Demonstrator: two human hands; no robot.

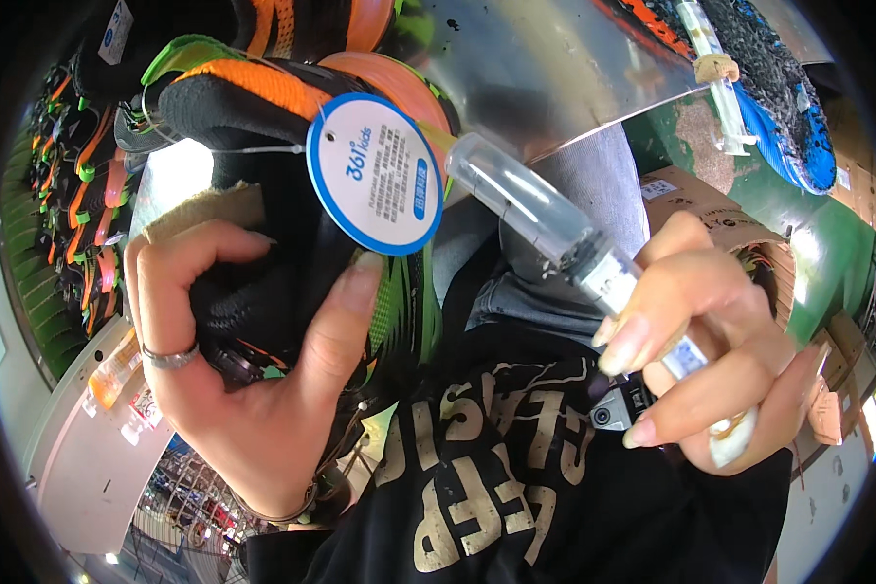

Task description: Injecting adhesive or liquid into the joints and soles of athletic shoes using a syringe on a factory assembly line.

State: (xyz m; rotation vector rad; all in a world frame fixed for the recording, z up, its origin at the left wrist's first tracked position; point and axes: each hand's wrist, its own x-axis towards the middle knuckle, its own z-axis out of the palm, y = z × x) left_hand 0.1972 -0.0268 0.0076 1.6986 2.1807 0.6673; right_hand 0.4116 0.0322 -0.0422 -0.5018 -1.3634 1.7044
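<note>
My left hand point(234, 409) is closed round a black shoe point(238, 107) with orange and green trim, fingers in at its opening and thumb on its side. A tan piece of card or foam point(204, 209) shows by those fingers. From the shoe hangs a round white tag point(375, 219) with a blue rim, on a thin string. My right hand point(720, 360) grips a clear syringe point(526, 195), its tip pointing up and left, close beside the tag. The tip's exact contact is hidden by the tag. A small grey and black part point(613, 414) shows under the right fingers.
Another syringe point(725, 112), wrapped with tan tape, lies on a blue and black speckled piece point(779, 146) at upper right. Nearby are a green surface point(837, 263) and a brown cardboard roll point(720, 209). More shoes point(88, 185) are piled at left. A metal surface point(545, 68) lies ahead.
</note>
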